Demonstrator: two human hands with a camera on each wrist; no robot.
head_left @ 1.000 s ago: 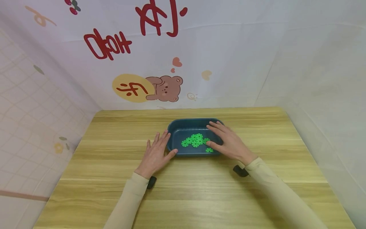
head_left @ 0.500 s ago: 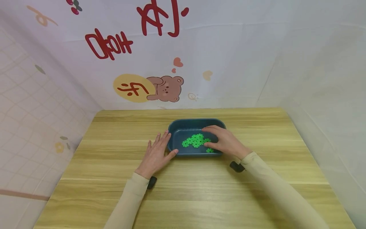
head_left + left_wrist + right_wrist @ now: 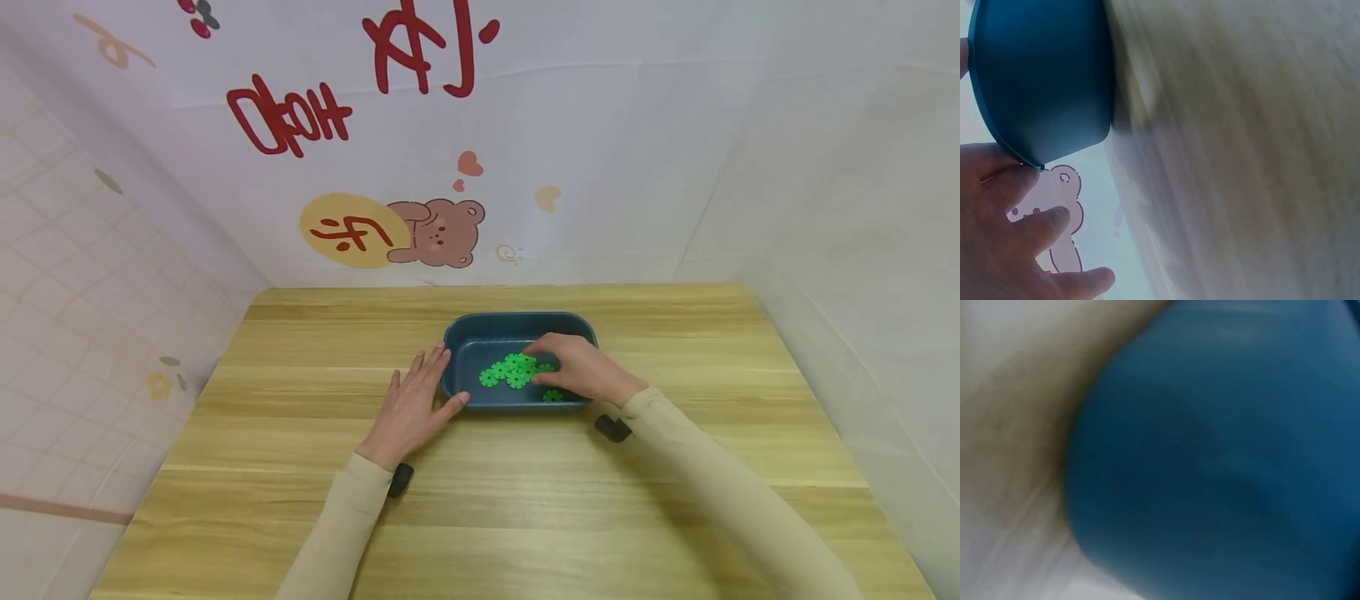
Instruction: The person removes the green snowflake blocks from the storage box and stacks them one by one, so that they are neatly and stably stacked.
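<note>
A dark blue oblong tub with rounded corners sits on the table. In it lies a pile of bright green notched plastic discs, shaped like flowers. Another green disc is apart from the pile, by the near wall. My left hand rests with spread fingers against the tub's left end; its thumb is at the near corner. My right hand reaches in over the right side, thumb and bent fingers spread apart around the pile's right edge. The right wrist view is filled by the tub's outer wall.
The wood-grain table extends on every side of the tub. Behind it rises a white wall sheet printed with a bear and red characters. Pale side sheets flank the table. A black wrist device hangs under the right wrist.
My right hand has moved left and down into the tub, its fingers bending and drawing closer to the thumb at the green discs. My left hand stays against the tub's end.
</note>
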